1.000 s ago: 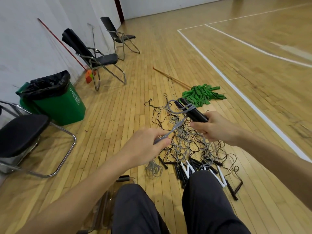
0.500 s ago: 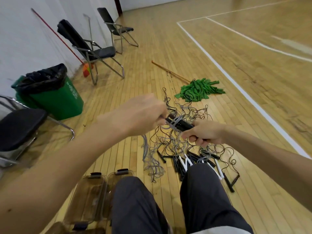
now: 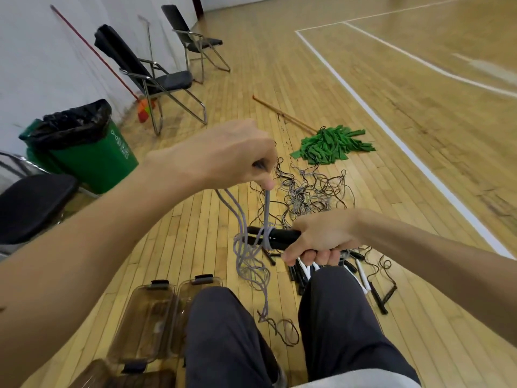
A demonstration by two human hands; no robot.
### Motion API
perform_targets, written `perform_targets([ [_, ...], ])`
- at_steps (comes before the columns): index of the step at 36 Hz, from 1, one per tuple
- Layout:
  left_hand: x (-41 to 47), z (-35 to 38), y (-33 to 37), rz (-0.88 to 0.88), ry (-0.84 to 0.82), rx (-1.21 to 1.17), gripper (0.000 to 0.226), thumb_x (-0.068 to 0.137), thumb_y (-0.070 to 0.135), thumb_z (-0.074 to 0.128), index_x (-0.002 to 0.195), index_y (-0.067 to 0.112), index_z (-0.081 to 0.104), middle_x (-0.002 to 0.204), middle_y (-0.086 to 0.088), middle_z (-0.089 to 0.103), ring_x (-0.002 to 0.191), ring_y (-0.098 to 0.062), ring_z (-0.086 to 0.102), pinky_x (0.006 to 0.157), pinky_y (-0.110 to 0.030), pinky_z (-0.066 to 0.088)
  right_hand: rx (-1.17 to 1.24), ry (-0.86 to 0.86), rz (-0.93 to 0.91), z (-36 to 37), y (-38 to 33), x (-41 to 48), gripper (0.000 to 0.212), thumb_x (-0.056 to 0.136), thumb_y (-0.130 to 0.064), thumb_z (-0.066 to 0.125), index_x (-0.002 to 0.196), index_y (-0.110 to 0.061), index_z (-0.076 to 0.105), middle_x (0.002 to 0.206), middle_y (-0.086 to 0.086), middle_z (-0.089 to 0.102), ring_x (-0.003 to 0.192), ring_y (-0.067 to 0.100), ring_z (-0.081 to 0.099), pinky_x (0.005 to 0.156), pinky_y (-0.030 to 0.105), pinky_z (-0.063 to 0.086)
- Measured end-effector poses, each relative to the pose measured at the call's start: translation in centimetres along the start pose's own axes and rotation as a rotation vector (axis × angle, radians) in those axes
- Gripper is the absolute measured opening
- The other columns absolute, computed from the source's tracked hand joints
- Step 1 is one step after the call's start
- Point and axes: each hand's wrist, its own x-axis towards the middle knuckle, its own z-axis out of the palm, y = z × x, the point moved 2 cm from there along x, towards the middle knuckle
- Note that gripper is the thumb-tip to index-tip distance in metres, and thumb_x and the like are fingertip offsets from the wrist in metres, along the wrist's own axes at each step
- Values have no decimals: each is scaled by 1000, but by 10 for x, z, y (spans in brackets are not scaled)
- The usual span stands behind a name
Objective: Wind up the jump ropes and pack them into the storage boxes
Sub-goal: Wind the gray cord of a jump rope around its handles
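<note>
Though seen hard against the black handles (image 3: 282, 238) half a second ago, now find the left grip (image 3: 223, 155) lifted well above them, fingers curled and pinching the grey cord (image 3: 267, 208) at the fingertips. Runs down taut from that pinch to a few turns wrapped round the handles; hangs beside it in looser loops, trailing to the floor (image 3: 195, 219) between the knees. Find the right grip (image 3: 321, 233) lower and nearer the knees than before, closed round the rear ends of both handles, holding them side by side and roughly level, wrapped ends pointing left. Lying just beyond and below the right grip, the tangled pile of ropes (image 3: 307, 194), with black and white handles at its near edge. Showing more fully than earlier, two clear storage boxes (image 3: 151, 312) side by side on the floor by the left knee, well below the left grip; contents hard to tell through the brown tint. Farther off: green mop (image 3: 330, 147), green bin (image 3: 92, 158), folding chairs (image 3: 167, 79) along the wall.
</note>
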Motion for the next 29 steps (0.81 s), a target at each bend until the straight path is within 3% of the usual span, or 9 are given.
perform_targets([
  [5,-3,14,-14,-51,-28,25,45,79,57,70,80,12,67,65,13,50,67,1,46,73,-31,49,-124,-27,19,11,-2,-6,15,98,-18,63,88,-8,58,58,-3,41,39,8,30,36,17,26],
  [13,-4,36,-15,-108,-56,4,63,63,75,64,68,13,57,56,8,47,55,-3,41,57,-25,41,-246,-148,0,26,-12,-24,15,99,-19,63,89,-9,58,59,-1,40,41,8,30,37,18,25],
  [19,-3,58,-12,-155,-82,-198,61,56,74,71,64,15,56,54,12,44,56,-2,41,65,-23,41,-300,-163,-83,34,-17,-34,24,99,-20,64,78,-12,54,59,0,40,44,11,31,40,21,26],
  [22,-4,69,-12,-176,-76,-321,64,52,75,70,66,13,61,57,10,48,57,-4,43,58,-21,38,-278,-172,-147,36,-18,-38,34,99,-22,64,66,-19,56,57,-2,43,45,13,33,41,23,28],
  [26,-2,87,-11,-211,-93,-548,55,57,64,81,68,11,68,56,9,51,53,-3,44,51,-17,34,-181,-177,-263,38,-20,-39,28,101,-19,61,80,-1,54,56,-1,42,45,14,30,40,23,24],
  [29,-4,104,-15,-254,-114,-677,49,62,59,82,70,12,69,54,6,51,50,-4,43,52,-22,36,-98,-144,-324,38,-20,-37,23,100,-19,63,82,-8,54,60,1,43,47,15,31,41,22,25],
])
